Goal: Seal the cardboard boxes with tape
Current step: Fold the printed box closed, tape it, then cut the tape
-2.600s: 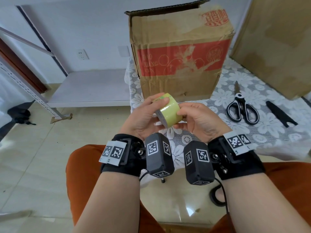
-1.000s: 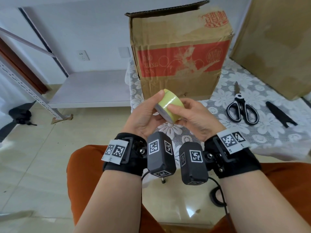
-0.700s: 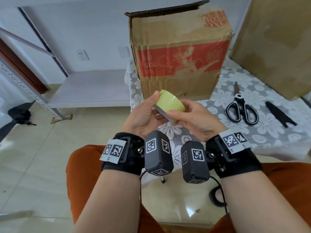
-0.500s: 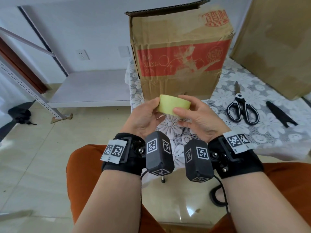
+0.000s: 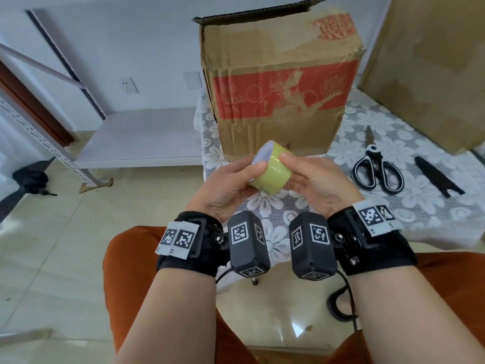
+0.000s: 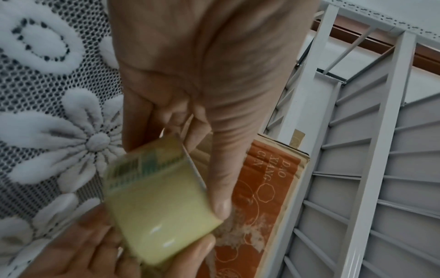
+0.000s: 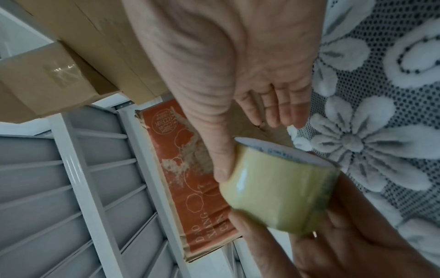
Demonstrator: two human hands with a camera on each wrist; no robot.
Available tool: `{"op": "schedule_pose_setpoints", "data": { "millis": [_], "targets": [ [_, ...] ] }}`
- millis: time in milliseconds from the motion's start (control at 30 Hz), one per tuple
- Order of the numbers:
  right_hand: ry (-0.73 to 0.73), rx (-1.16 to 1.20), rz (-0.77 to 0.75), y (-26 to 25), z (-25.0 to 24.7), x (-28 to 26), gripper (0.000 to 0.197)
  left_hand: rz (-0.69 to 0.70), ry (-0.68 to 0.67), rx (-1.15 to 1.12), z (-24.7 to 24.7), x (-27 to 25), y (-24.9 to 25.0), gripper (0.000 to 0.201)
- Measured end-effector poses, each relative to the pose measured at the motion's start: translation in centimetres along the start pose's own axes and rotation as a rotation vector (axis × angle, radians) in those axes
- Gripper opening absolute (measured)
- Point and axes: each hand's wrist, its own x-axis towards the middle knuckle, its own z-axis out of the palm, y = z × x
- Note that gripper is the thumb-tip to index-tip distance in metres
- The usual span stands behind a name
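I hold the tape roll (image 5: 270,171) between both hands: my left hand (image 5: 225,187) grips one side, my right hand (image 5: 315,182) pinches its other side. The roll's axis tilts up-left; the cardboard box (image 5: 278,82) stands just beyond my fingertips.

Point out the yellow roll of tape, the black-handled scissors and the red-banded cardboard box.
Yellow roll of tape (image 5: 271,172), head view: glossy outer band.
Black-handled scissors (image 5: 374,156), head view: pivot.
Red-banded cardboard box (image 5: 278,93), head view: red front panel.

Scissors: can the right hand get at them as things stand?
Probably yes: the scissors lie uncovered on the tablecloth beside the right hand, but it would first have to let go of the tape.
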Motion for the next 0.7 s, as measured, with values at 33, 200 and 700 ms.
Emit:
{"op": "schedule_pose_setpoints", "data": {
  "millis": [33,200,700],
  "targets": [
    [-0.022,0.001,0.012,0.0,0.0,0.0,0.051,-0.002,-0.011,0.002,0.0,0.0,0.0,0.059],
    [-0.24,0.081,-0.064,-0.1,0.4,-0.8,0.023,-0.019,-0.094,0.03,-0.1,-0.1,-0.1,0.077],
    [-0.37,-0.09,-0.075,0.8,1.4,-0.7,0.022,-0.023,-0.041,-0.134,0.6,-0.1,0.1,0.031]
  ]
}}
